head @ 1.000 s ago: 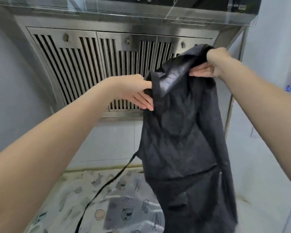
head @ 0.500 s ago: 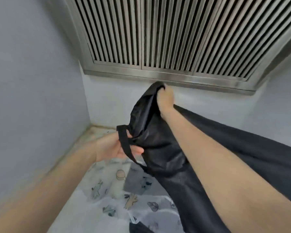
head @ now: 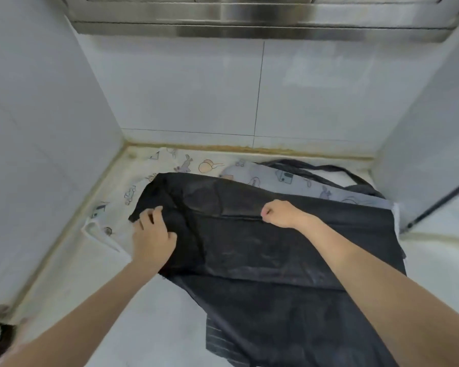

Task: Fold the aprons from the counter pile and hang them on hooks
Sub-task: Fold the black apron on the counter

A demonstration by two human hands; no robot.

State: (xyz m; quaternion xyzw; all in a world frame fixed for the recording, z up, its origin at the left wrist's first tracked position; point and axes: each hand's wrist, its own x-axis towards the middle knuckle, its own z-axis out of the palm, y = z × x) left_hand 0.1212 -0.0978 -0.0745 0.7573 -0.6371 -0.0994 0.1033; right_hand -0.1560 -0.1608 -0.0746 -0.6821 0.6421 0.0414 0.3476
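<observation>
A black apron lies spread across the white counter, its lower part hanging over the front edge. My left hand rests on the apron's left corner, fingers on the cloth. My right hand is curled and pinches a fold of the black apron near its upper middle. Under it lies a pale apron printed with cartoon figures, showing at the back and left. A black strap loops at the back right.
White tiled walls close in the counter on the left, back and right. The steel range hood hangs overhead at the top. A dark bar leans at the right edge.
The black apron was held up in the air by both hands. It has come down onto the counter, and my view has tilted down from the hood to the counter.
</observation>
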